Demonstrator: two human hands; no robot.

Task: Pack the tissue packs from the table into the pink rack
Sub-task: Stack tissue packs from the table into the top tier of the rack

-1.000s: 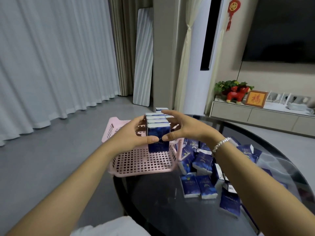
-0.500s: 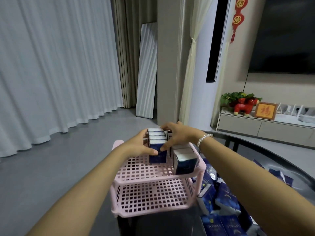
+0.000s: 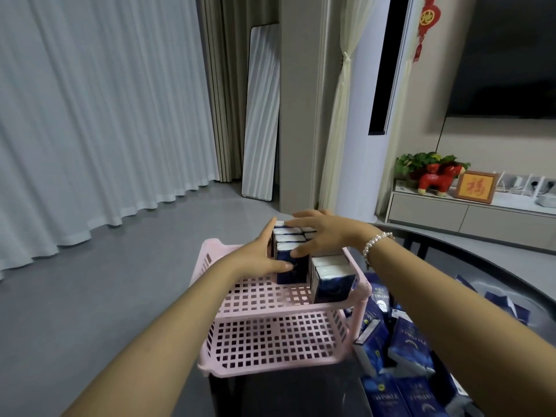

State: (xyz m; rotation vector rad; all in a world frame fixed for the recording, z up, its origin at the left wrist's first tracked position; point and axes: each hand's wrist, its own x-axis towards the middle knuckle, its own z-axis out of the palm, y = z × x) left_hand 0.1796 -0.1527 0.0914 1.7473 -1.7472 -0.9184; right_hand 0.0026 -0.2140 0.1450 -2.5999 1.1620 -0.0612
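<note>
Left arm: bare, stretched forward from the lower left, wrist level
Left grip (image 3: 261, 257): my palm faces inward; fingers straight along the near side of the stack; thumb tip lies across its front
Right arm: bare, reaching in from the lower right; a beaded bracelet sits at the wrist
Right grip (image 3: 322, 233): palm down; fingers spread and fairly straight over the stack's top; thumb angled toward me
</note>
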